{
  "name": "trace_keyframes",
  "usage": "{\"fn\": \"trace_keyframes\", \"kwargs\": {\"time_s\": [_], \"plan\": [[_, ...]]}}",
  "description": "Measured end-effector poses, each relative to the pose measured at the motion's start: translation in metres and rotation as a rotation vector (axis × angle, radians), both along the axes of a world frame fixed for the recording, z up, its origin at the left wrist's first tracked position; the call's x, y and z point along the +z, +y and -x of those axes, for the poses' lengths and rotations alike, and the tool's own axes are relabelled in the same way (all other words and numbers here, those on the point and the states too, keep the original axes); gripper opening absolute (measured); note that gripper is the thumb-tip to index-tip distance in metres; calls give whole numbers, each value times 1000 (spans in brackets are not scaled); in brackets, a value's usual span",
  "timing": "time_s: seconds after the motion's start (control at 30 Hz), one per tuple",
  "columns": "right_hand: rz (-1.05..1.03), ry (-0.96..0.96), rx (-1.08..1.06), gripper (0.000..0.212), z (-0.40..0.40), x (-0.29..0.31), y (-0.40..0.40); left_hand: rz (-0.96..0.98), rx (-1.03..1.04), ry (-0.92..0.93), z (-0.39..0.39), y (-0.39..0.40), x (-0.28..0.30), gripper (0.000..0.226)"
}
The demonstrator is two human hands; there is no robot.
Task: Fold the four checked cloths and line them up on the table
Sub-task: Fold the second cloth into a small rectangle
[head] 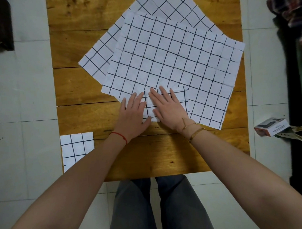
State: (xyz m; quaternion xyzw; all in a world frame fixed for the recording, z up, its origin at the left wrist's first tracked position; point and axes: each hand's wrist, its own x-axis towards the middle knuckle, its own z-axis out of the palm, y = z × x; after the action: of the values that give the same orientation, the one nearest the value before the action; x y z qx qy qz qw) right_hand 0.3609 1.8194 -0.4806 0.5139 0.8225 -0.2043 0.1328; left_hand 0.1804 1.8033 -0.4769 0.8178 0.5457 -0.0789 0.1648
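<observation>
both hands (134,113) (167,108) flat, pressing folded cloth (178,99) | finished cloth (77,146) at bench (83,83) left corner

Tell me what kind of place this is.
Probably a room in a home, not a workshop: a plank wooden table on a pale tiled floor, clothes piled at the right, and a small product box on the floor.
</observation>
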Motion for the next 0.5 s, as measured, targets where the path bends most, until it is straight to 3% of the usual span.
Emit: {"fn": "trace_keyframes", "kwargs": {"time_s": [0.3,0.5], "plan": [[-14,-28,-22,58,-29,-2,-5,48,36,-12,5,1,-2,50],[-27,-37,-269,57,-77,-1,-18,155,108,-32,3,4,1,51]]}}
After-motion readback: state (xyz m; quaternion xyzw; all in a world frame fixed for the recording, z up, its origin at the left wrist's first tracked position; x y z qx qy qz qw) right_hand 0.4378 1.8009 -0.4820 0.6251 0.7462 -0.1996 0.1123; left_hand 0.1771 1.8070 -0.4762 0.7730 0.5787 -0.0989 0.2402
